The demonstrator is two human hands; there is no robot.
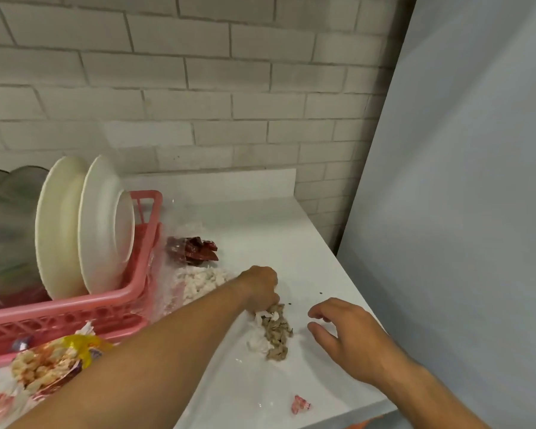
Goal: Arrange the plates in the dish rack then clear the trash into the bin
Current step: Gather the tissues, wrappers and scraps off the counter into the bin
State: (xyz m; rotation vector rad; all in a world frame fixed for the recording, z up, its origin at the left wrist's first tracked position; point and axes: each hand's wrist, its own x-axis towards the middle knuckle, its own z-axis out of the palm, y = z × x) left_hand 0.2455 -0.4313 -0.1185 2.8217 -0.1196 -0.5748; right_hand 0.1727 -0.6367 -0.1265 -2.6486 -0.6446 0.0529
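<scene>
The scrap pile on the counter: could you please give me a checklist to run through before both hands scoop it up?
1. Plates racked: ok, white plates stand upright in the pink dish rack.
2. Left hand on the scrap pile: cannot tell grip; its fingers curl onto the far end, tips hidden.
3. Right hand ready: ok, open, beside the pile, apart from it.
4. Bin in reach: cannot tell, none in view.
5. Other trash cleared: not ok, red wrapper, pink scrap and snack bag lie on the counter.
</scene>
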